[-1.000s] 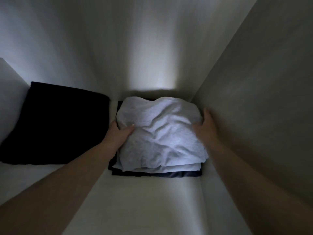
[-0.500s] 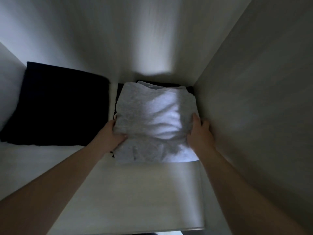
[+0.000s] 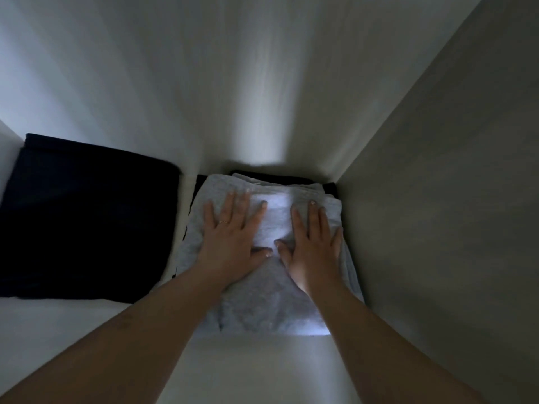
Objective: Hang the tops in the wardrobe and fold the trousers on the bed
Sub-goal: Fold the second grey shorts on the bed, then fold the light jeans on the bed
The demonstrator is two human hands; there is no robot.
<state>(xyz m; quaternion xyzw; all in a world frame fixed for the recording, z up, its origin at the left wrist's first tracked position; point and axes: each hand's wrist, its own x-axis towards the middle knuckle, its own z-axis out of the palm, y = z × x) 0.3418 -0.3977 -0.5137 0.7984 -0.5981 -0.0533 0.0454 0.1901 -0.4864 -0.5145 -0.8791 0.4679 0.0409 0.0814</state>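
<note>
A folded light grey garment (image 3: pixel 262 304) lies on a white wardrobe shelf (image 3: pixel 250 371), pushed into the back right corner on top of a dark folded piece (image 3: pixel 262 174) that shows only at the rear edge. My left hand (image 3: pixel 233 237) lies flat on the grey garment's left half, fingers spread, a ring on one finger. My right hand (image 3: pixel 313 246) presses flat on its right half, fingers straight. Both palms face down and the thumbs nearly meet in the middle.
A stack of dark navy folded clothes (image 3: pixel 87 220) sits on the shelf's left side. The wardrobe's side wall (image 3: pixel 437 214) rises close on the right and the back wall (image 3: pixel 233 97) stands behind. The light is dim.
The grey garment has slid back into the corner. My hands have left its sides and now lie flat on top of it.
</note>
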